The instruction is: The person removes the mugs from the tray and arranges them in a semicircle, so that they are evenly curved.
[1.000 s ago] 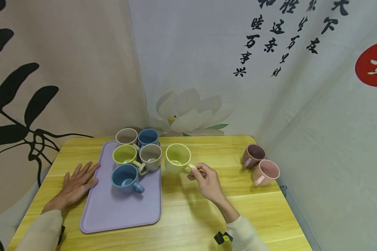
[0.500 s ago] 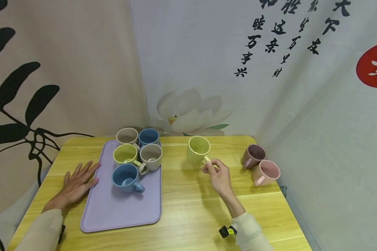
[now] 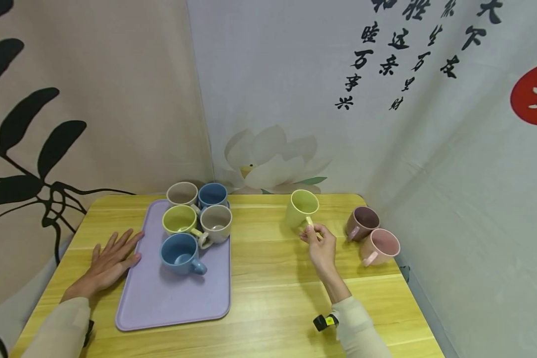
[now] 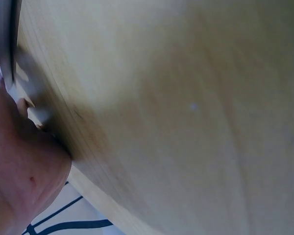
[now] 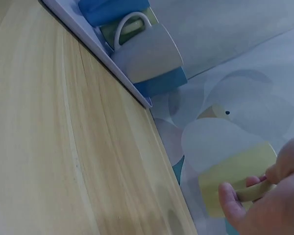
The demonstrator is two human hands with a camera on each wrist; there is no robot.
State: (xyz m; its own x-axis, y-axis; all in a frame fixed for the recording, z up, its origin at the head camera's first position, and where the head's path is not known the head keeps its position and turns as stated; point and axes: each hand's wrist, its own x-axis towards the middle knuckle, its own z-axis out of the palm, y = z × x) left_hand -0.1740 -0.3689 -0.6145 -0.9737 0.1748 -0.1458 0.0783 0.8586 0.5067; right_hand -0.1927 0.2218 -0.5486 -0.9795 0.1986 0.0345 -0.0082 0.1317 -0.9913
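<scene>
A yellow-green mug is upright over the back right part of the table, and my right hand pinches its handle between thumb and fingers. The right wrist view shows the same mug with the fingers hooked at its handle. My left hand lies with fingers spread, fingertips at the left rim of a lilac tray. Bunched at the tray's back are a blue mug, another yellow-green mug, a grey-white mug, a beige mug and a darker blue mug.
At the table's right edge stand a dark mauve mug and a pink mug, side by side. The wooden table runs back to a printed cloth. Bare wood lies between the tray and the two right-hand mugs.
My right hand has carried the yellow-green mug from beside the tray rightward and slightly back across the table. The left hand, the tray and the other mugs have stayed put.
</scene>
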